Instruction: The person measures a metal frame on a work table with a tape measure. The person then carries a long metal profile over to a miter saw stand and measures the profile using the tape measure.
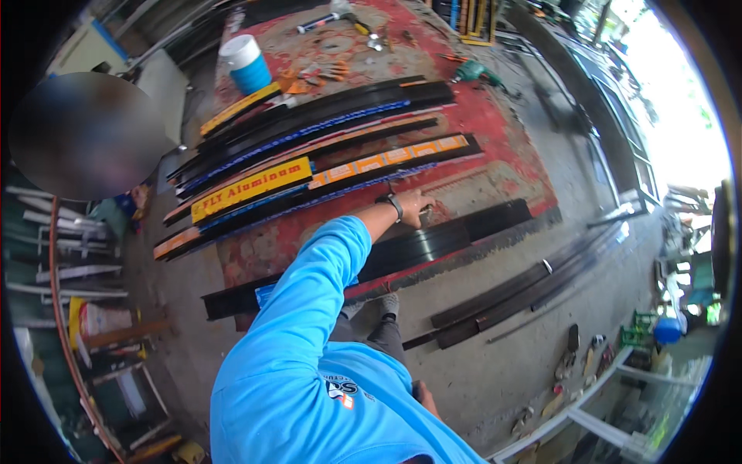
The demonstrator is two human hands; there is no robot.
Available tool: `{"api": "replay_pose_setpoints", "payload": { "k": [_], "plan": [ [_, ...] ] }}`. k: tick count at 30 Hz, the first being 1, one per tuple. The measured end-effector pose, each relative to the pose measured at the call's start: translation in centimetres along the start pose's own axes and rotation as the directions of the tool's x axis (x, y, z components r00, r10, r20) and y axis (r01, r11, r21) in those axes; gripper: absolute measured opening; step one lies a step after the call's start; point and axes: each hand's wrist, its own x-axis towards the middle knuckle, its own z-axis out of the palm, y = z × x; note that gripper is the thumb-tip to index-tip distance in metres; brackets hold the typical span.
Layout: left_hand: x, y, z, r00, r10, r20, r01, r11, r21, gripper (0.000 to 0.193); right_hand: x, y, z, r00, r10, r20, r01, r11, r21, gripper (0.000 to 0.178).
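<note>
My left hand [415, 209], with a dark watch [395, 206] at its wrist, reaches over the red worktable [510, 158]. Its fingers are curled together just behind a long black metal profile [417, 249] lying along the table's near edge. A small thing seems to be pinched there, too small to make out. Close to my body hangs my right hand [425, 398], mostly hidden by the blue shirt, its fingers not clear. Beyond my left hand lie several long profiles, one with orange and white tape [386, 161], another with a yellow printed label [251, 189].
A blue and white jug [247, 66], orange work gloves [323, 72], a hammer [352, 23] and a green power drill [474, 73] sit on the table's far part. Dark metal bars [495, 298] lie on the floor at right. A person with a blurred head stands at left.
</note>
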Motion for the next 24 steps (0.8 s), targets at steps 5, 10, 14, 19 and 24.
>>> {"api": "replay_pose_setpoints", "payload": {
  "k": [5,10,14,19,24],
  "plan": [
    [-5.8,1.1,-3.4,0.948,-0.037,-0.316,-0.055,0.959,-0.277,0.076,3.2,-8.1,-7.4,0.967,-0.155,0.2,0.218,0.914,-0.342,0.036],
    [-20.2,5.1,-5.6,0.873,-0.191,-0.448,-0.449,0.038,-0.893,0.053,9.6,-19.1,-11.0,0.877,-0.081,0.474,0.283,0.884,-0.373,0.038],
    [-32.2,11.0,-2.4,0.79,-0.503,-0.35,-0.588,-0.463,-0.663,0.031,12.3,-29.0,-4.9,0.759,-0.176,0.627,0.381,0.901,-0.208,0.039],
    [-46.0,13.6,5.6,0.516,-0.749,-0.415,-0.505,0.125,-0.854,0.025,7.6,-33.8,13.2,0.289,-0.272,0.918,0.558,0.827,0.07,0.075],
    [-58.1,15.0,13.6,0.016,-0.923,-0.383,-0.522,0.319,-0.791,0.037,2.5,-28.6,31.9,0.048,-0.044,0.998,0.479,0.878,0.016,0.085]
  ]
}}
